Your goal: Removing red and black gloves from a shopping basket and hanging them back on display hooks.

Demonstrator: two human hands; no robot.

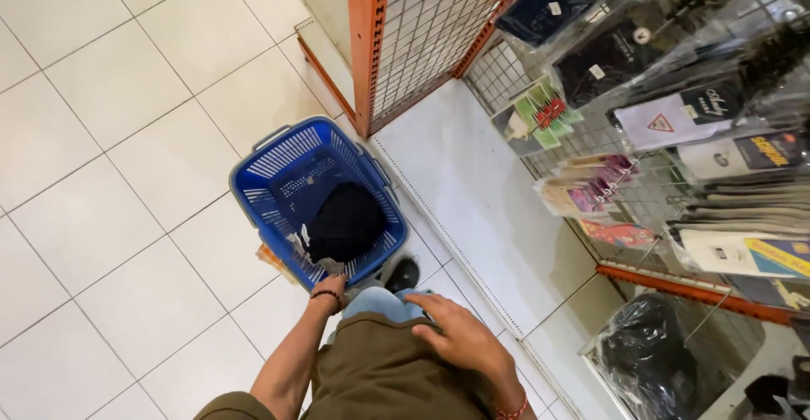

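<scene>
Right hand (456, 336) flat, grip spread; left hand (331, 288) grip pinching blue basket (278, 180) rim.

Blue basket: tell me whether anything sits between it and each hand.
Nothing visible does. The left hand is right at the near rim of the blue basket, though whether its grip is closed there is hidden. The right hand rests open on the olive shirt, with only that cloth and a jeans-clad knee toward the basket.
</scene>
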